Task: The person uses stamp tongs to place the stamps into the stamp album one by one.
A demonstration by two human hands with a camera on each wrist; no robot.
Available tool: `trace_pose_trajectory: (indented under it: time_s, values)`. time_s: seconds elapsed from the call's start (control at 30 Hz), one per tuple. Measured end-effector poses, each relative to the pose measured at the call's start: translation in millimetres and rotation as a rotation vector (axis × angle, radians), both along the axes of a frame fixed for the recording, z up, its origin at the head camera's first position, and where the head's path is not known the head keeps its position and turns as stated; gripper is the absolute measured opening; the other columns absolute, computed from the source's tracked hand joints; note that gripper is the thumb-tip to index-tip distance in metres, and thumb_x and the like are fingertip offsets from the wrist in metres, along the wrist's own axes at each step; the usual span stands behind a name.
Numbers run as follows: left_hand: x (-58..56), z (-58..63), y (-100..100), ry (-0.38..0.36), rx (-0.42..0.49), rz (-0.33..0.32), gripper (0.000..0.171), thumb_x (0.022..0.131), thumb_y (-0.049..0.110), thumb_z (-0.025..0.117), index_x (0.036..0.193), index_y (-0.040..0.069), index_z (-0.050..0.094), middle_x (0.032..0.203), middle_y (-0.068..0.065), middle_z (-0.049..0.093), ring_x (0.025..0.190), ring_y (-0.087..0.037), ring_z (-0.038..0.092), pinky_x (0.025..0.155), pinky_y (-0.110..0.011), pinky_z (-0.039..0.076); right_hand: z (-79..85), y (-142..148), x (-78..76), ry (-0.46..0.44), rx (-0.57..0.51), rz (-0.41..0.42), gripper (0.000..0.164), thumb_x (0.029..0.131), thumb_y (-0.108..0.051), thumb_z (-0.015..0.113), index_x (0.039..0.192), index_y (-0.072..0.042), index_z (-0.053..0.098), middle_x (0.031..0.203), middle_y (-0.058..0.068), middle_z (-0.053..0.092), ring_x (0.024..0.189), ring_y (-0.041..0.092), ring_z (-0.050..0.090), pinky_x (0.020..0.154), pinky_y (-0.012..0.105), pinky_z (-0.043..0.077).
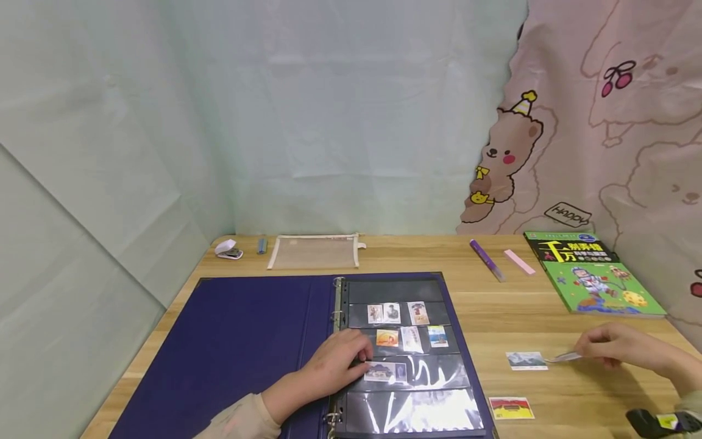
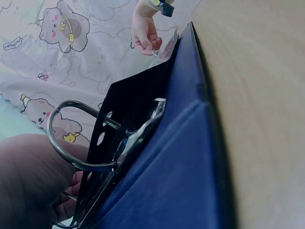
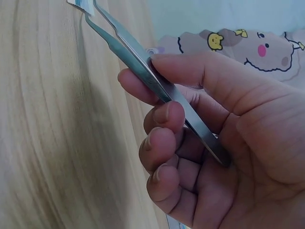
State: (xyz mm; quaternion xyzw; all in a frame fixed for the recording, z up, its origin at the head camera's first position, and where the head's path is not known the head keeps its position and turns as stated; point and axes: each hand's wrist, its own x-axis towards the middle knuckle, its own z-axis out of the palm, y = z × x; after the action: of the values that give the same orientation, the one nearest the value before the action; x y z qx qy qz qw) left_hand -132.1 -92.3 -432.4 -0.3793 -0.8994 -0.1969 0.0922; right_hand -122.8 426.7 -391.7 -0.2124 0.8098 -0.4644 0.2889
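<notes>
My right hand holds bent-tip metal tweezers between thumb and fingers. Their tips are at the edge of a grey-blue landscape stamp on the table; in the right wrist view only a corner of the stamp shows. A red-and-yellow stamp lies closer to me. Across the rings of an open navy binder album, my left hand rests on the black pocket page, fingertips beside a pale stamp in a pocket. Several other stamps fill the two rows above.
Along the back of the table lie a small white stapler, a blue-grey block, a mesh zip pouch, a purple pen and a pink strip. A green book is at the far right, beside the curtain.
</notes>
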Motion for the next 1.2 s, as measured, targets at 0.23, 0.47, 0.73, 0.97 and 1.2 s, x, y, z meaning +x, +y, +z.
trace_pose_trajectory:
  time_s: [0.23, 0.47, 0.73, 0.97, 1.2]
  values:
    - [0.0, 0.9, 0, -0.022, -0.003, 0.002, 0.015, 0.076, 0.024, 0.069, 0.081, 0.021, 0.055, 0.075, 0.012, 0.051, 0.074, -0.001, 0.045, 0.073, -0.021, 0.038, -2.3, -3, -4.8, 0.017, -0.001, 0.004, 0.025, 0.092, -0.001, 0.039, 0.092, 0.006, 0.063, 0.059, 0.018, 0.04, 0.047, 0.015, 0.037, 0.04, 0.031, 0.031]
    - [-0.2, -0.7, 0, -0.011, 0.004, -0.009, 0.016, 0.075, 0.024, 0.07, 0.081, 0.021, 0.055, 0.075, 0.012, 0.051, 0.074, -0.001, 0.045, 0.073, -0.021, 0.038, -6.1, -3, -5.0, 0.084, -0.032, 0.022, 0.024, 0.091, 0.002, 0.04, 0.092, 0.003, 0.064, 0.064, 0.017, 0.045, 0.05, 0.025, 0.036, 0.041, 0.033, 0.029]
    - [-1.4, -1.3, 0, -0.001, 0.012, -0.016, 0.016, 0.075, 0.023, 0.07, 0.08, 0.021, 0.055, 0.074, 0.011, 0.052, 0.074, -0.001, 0.045, 0.072, -0.021, 0.039, -1.5, -7, -2.1, 0.194, 0.018, -0.012, 0.023, 0.091, 0.0, 0.041, 0.091, 0.0, 0.064, 0.063, 0.013, 0.045, 0.054, 0.023, 0.042, 0.044, 0.029, 0.034]
    - [-1.1, -2.1, 0, 0.013, 0.019, -0.012, 0.017, 0.074, 0.023, 0.07, 0.08, 0.021, 0.055, 0.074, 0.011, 0.051, 0.073, -0.001, 0.045, 0.073, -0.021, 0.038, 2.8, -5, 2.6, 0.198, 0.008, -0.054, 0.023, 0.093, -0.002, 0.039, 0.096, 0.002, 0.062, 0.066, 0.008, 0.047, 0.059, 0.022, 0.041, 0.047, 0.032, 0.033]
    - [-1.2, -1.8, 0, 0.013, 0.013, -0.008, 0.017, 0.075, 0.024, 0.07, 0.08, 0.021, 0.054, 0.074, 0.012, 0.051, 0.073, -0.001, 0.045, 0.072, -0.021, 0.038, 4.9, -10, 8.7, 0.323, -0.005, -0.095, 0.021, 0.092, 0.002, 0.039, 0.095, 0.003, 0.06, 0.067, 0.005, 0.045, 0.06, 0.018, 0.041, 0.049, 0.031, 0.033]
